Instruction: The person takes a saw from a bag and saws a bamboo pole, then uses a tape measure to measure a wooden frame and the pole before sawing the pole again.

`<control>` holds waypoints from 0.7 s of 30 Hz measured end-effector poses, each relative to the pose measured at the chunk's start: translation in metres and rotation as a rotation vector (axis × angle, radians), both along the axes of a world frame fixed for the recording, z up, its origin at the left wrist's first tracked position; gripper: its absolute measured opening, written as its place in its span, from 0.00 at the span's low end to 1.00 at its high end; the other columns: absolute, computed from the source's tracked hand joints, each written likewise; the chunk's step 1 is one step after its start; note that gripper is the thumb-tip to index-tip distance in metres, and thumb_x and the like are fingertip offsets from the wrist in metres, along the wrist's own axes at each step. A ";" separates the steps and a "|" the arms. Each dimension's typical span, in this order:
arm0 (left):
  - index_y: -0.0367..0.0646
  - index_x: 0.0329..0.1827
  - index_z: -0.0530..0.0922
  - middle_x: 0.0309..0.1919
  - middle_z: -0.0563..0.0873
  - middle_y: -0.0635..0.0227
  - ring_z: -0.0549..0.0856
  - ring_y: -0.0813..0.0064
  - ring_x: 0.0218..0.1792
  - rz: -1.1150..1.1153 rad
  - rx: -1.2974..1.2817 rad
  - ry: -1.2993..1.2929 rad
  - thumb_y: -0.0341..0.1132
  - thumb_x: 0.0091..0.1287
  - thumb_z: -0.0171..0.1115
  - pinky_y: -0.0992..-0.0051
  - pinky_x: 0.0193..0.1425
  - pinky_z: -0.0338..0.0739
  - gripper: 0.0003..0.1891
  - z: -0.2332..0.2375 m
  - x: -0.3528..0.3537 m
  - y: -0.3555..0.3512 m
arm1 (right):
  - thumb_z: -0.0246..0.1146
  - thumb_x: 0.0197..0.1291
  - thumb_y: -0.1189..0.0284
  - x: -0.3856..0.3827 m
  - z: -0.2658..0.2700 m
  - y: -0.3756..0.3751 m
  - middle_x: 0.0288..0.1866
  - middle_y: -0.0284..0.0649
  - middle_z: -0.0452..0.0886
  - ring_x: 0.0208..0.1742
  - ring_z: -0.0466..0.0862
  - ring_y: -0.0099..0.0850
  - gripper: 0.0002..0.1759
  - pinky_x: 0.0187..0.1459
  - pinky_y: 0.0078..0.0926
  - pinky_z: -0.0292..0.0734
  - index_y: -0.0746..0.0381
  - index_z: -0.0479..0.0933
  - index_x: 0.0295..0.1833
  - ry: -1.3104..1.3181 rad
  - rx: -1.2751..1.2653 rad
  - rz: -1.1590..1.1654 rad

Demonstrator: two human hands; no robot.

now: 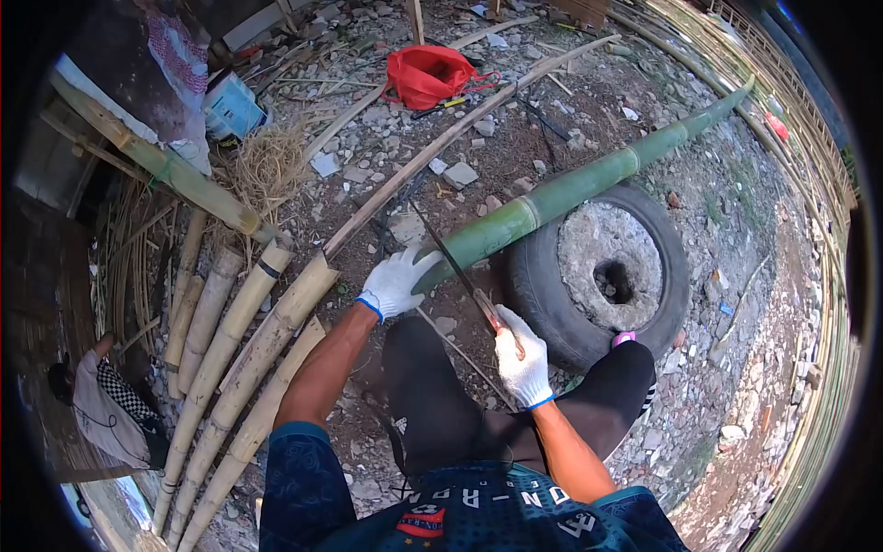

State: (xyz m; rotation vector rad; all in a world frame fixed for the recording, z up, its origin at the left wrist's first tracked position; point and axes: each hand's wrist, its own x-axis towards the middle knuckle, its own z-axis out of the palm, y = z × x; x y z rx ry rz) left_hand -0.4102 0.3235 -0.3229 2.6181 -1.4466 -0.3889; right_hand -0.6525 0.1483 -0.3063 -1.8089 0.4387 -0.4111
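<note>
A long green bamboo pole [579, 191] slants from the upper right down to just in front of me, passing over the edge of an old tire. My left hand [395, 283], in a white glove, grips the pole near its close end, with fingers over the top. In my right hand [521, 359], also gloved, is the handle of a handsaw [456, 262]. The saw's thin blade lies across the bamboo just right of my left hand, its tip pointing to the upper left. Whether the teeth have cut into the pole cannot be made out.
The tire [544, 317] holds a concrete block [614, 241] with a hole. Dry bamboo poles [244, 368] lie to the left. A red bag [425, 77], a bucket [232, 109] and rubble cover the ground ahead. Another person [115, 409] is at far left.
</note>
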 end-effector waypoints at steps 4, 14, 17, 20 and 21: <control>0.55 0.80 0.64 0.73 0.70 0.49 0.80 0.42 0.65 0.050 0.048 0.026 0.41 0.54 0.76 0.50 0.65 0.82 0.47 0.007 -0.003 -0.004 | 0.59 0.74 0.64 0.034 0.006 0.000 0.54 0.55 0.89 0.54 0.91 0.50 0.23 0.58 0.37 0.83 0.67 0.80 0.67 0.036 -0.030 0.001; 0.54 0.80 0.64 0.72 0.72 0.50 0.80 0.44 0.65 0.063 0.043 0.013 0.40 0.52 0.76 0.51 0.66 0.81 0.48 0.001 -0.008 -0.004 | 0.61 0.72 0.71 -0.009 -0.003 0.005 0.53 0.58 0.89 0.47 0.93 0.43 0.23 0.50 0.34 0.85 0.68 0.78 0.69 -0.040 -0.135 0.019; 0.53 0.80 0.63 0.71 0.72 0.49 0.80 0.44 0.65 0.091 0.053 0.001 0.39 0.52 0.76 0.51 0.66 0.81 0.49 -0.001 -0.009 -0.007 | 0.58 0.74 0.66 0.047 0.005 0.006 0.50 0.58 0.88 0.45 0.92 0.47 0.23 0.49 0.39 0.85 0.65 0.78 0.69 0.023 -0.170 0.030; 0.52 0.81 0.62 0.71 0.73 0.49 0.80 0.44 0.65 0.089 0.019 0.017 0.39 0.53 0.76 0.51 0.67 0.80 0.49 0.006 -0.004 -0.006 | 0.58 0.75 0.65 0.048 0.012 0.001 0.45 0.57 0.89 0.39 0.90 0.48 0.23 0.47 0.37 0.84 0.66 0.78 0.69 0.002 -0.103 0.025; 0.52 0.81 0.62 0.71 0.73 0.49 0.80 0.44 0.65 0.095 0.024 0.023 0.39 0.52 0.76 0.52 0.67 0.80 0.49 0.009 -0.008 -0.006 | 0.59 0.75 0.67 0.022 0.008 -0.004 0.46 0.56 0.89 0.39 0.91 0.47 0.23 0.47 0.36 0.84 0.67 0.78 0.68 0.009 -0.163 0.031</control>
